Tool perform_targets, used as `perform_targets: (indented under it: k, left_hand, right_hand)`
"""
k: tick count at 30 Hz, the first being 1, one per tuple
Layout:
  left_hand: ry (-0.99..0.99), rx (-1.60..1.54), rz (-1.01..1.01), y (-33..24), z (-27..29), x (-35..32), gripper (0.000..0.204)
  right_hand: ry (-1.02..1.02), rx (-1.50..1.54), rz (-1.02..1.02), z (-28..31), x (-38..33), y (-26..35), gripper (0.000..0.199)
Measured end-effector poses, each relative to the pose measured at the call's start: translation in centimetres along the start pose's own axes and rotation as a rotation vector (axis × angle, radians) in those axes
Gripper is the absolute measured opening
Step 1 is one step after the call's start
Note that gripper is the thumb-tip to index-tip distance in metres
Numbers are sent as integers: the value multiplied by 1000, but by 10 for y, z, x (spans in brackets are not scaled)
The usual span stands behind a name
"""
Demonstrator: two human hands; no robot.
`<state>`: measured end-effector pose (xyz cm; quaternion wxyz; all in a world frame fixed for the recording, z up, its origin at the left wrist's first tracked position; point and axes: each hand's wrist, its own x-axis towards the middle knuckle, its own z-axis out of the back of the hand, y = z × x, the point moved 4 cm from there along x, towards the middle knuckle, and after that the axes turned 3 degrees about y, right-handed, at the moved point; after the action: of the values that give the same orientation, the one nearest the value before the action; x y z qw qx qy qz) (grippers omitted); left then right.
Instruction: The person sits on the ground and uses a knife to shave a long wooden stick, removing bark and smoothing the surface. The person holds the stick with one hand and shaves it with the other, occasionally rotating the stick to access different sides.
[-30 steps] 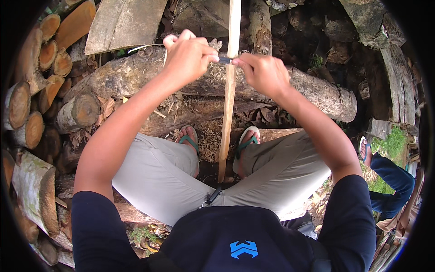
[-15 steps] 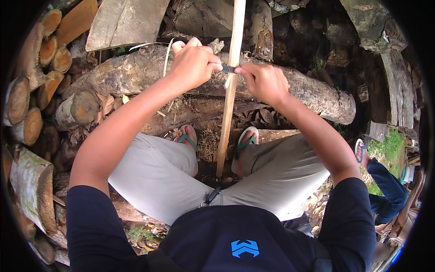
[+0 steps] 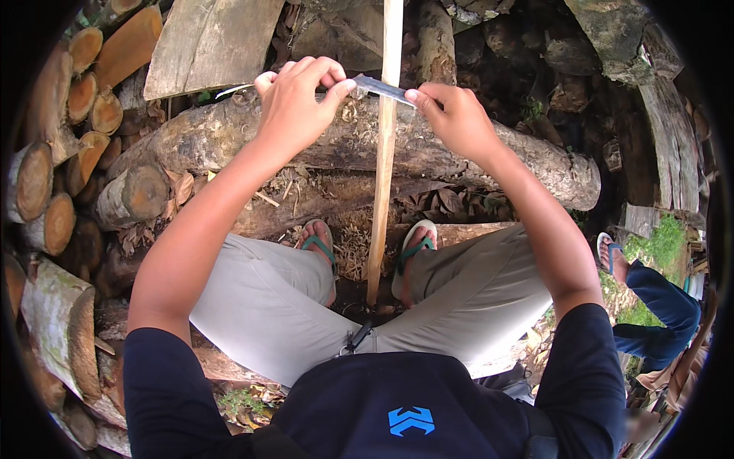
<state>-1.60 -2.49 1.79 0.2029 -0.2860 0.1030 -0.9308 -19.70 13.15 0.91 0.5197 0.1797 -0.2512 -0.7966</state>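
Evidently, we are looking at wood being shaved by hand, and we take the long pale pole as our landmark throughout. It runs away from the wearer across a thick log; its lower end comes down between two sandalled feet, while its far end passes out of view.

Crossing the pole on its upper stretch, we note a flat grey blade; whether its edge bites the wood or only lies close against it, we cannot tell. Left of the pole, the left hand pinches one end of the blade at the thumb, its fingers loosely bent. Right of the pole, the right hand grips the opposite end, thumb pressed to the metal and fingers curled in. A thin white strip pokes out beyond the left hand (perhaps a shaving, though we cannot trace its hidden end).

As to progress, we judge the work well begun: shavings lie just left of the pole's foot, and we find no bark on the face turned toward us. The stretch above the blade looks paler than that below, so the lower part may need more paring, though light could explain the difference. With the underside and far end hidden, we cannot say how much is left.
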Motion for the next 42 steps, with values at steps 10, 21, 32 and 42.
perform_targets:
  k: [10, 21, 32, 42]
  left_hand:
    - [516, -381, 209, -15, -53, -23, 48]
    - [409, -577, 176, -21, -75, -20, 31]
    - [525, -531, 268, -18, -64, -2, 40]
    - [721, -657, 252, -32, -78, -30, 42]
  right_hand:
    - [-313, 95, -59, 21, 1, -14, 42]
    - [-275, 42, 47, 10, -3, -15, 36]
    - [-529, 296, 54, 36, 3, -12, 42]
    - [-453, 182, 11, 35, 1, -19, 39]
